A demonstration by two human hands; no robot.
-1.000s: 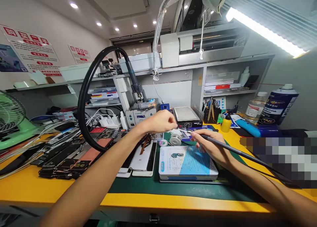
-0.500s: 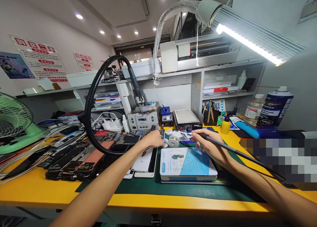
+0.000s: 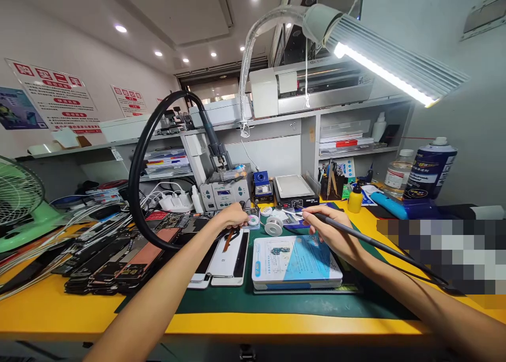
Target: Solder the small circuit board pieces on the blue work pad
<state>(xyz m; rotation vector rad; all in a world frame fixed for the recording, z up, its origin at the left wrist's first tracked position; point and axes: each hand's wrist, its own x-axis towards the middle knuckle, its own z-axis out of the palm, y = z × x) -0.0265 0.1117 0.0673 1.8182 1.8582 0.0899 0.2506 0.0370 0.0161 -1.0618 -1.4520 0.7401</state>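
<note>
My left hand is closed above the upper end of a white phone that lies in a larger white frame. Something dark shows under its fingers, too hidden to name. A brown flex strip lies on the phone's back. In my right hand is a soldering iron, gripped like a pen, its dark cable trailing to the lower right. The iron's tip points left, near a solder spool. Just below that hand sits a flat blue-and-white box on the green mat.
Stacked phone parts crowd the left, beside a green fan. A thick black hose arches over them. Behind stand a grey rework station, a blue iron stand and a heating plate. Bottles, including a yellow one, stand right.
My left hand has shifted slightly left and up, uncovering more of the white phone and the brown strip. My right hand keeps the iron nearly in place. The view has turned slightly.
</note>
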